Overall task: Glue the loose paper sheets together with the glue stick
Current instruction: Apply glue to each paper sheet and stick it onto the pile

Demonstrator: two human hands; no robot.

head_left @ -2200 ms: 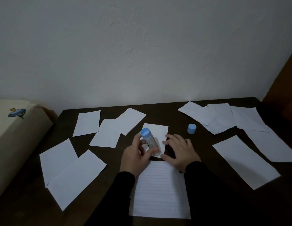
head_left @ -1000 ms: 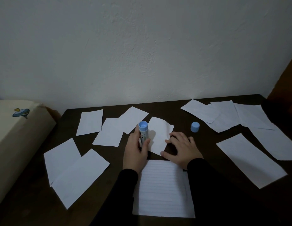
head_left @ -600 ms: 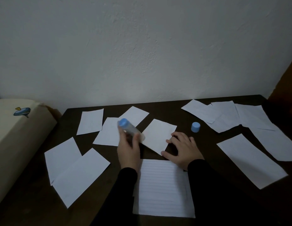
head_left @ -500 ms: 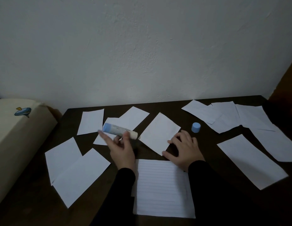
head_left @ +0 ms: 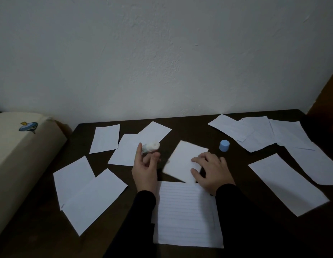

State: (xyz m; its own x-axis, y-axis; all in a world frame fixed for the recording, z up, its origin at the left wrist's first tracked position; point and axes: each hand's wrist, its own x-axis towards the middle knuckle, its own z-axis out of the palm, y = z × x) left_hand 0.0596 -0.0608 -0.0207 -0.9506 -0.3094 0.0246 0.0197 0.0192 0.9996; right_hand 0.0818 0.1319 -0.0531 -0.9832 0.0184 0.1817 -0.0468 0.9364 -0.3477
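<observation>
Head view, key relation: small paper piece (head_left: 182,161) lies just right of the left hand (head_left: 146,168), long axis slanted away from the lined sheet (head_left: 186,213).
Left hand: grips the glue stick (head_left: 150,147), blurred.
Right hand (head_left: 211,172): fingers flat, pressing that piece.
Around: cap (head_left: 224,145) beyond the right hand; loose sheets (head_left: 286,183) flank it on the table (head_left: 41,229).

A dim room in a home, seen from above a dark wooden table (head_left: 180,120) pushed against a plain, rough-plastered white wall (head_left: 162,53). Left of the table sits a cream cushioned piece of furniture (head_left: 16,155), perhaps a bed or sofa arm, with a small spinning-top picture (head_left: 28,126) on it. Loose white paper sheets (head_left: 106,138) lie scattered across the table.
</observation>
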